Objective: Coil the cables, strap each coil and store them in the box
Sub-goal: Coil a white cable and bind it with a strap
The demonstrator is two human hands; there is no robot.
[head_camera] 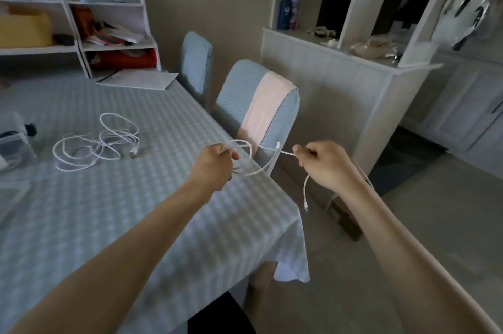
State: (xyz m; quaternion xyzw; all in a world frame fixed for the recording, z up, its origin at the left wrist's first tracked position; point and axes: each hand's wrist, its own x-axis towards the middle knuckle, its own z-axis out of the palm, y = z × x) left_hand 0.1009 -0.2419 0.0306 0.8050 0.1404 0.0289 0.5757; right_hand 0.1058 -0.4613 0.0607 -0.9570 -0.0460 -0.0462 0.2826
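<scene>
While the left hand (215,162) grips loose loops of a thin white rubbery cable (261,167) over the corner of the checked blue-white cloth-covered table (136,211), the right hand (324,165) pinches its strand, one plug end dangling below, and more tangled white cables (95,143) lie on the cloth well apart.

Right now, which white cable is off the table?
The cable held between both hands; the other cable lies loose on the tablecloth.

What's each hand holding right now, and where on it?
Both hold one white cable. Left hand grips its gathered loops; right hand pinches the run between them, a plug end dangling below.
</scene>
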